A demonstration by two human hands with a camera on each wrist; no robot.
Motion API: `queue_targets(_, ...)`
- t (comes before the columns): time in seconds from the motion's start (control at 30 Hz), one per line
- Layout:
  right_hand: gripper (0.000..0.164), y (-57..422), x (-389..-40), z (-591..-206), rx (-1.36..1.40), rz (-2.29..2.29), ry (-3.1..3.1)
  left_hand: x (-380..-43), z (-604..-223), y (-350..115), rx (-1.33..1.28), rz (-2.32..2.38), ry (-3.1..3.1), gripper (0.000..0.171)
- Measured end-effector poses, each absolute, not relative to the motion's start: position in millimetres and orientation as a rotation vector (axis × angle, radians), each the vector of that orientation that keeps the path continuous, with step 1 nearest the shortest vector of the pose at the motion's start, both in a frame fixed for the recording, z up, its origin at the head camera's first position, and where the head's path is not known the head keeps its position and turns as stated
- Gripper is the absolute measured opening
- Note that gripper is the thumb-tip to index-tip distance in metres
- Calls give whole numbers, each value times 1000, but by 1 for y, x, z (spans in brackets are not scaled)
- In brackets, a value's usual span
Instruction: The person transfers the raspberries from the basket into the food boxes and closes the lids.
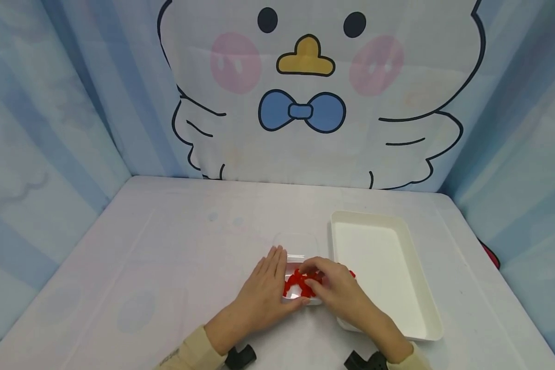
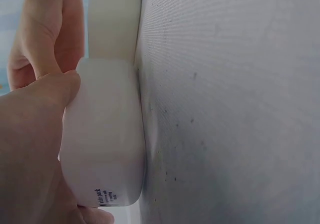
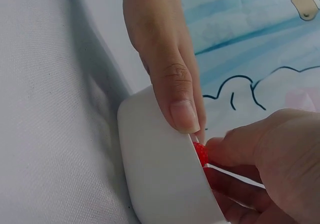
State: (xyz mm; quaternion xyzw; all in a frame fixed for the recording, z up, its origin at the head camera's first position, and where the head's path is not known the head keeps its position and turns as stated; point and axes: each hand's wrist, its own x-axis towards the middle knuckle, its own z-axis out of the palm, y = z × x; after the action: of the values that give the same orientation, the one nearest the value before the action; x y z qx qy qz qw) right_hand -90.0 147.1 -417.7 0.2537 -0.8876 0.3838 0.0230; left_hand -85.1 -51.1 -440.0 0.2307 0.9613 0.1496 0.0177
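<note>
A small white plastic box (image 2: 105, 129), with bits of dark print on one side, stands on the table and holds several red pieces (image 1: 299, 281). My left hand (image 1: 263, 295) lies along the box's left side, fingers straight, its thumb on the front rim. My right hand (image 1: 337, 290) reaches over the box from the right, thumb and fingers down among the red pieces. In the right wrist view, a bumpy red piece (image 3: 200, 153) shows at the rim, pinched by the right hand's thumb and fingers; its full shape is hidden.
A larger white tray (image 1: 416, 288) stands right beside the box, under the right forearm; a bit of red shows near its left edge. Behind the box lies a clear lid (image 1: 297, 241). Printed curtains (image 1: 300, 154) close off the table's back and sides.
</note>
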Motion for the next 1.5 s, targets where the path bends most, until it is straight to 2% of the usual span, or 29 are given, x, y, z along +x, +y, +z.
queue_targets(0.2, 26, 147, -89, -416, 789, 1174, -2737, -85, -440, -51, 723, 474, 2988, 104)
queue_targets(0.63, 27, 154, -91, -412, 783, 1193, -2648, -86, -438, -52, 679, 507, 2910, 104)
queue_targets(1.17, 24, 191, -103, -400, 498, 1093, -2645, -87, -437, -53, 628, 550, 2887, 105)
queue_targets(1.5, 23, 199, -109, -406, 372, 1104, -2694, -87, -439, -52, 624, 495, 2907, 105)
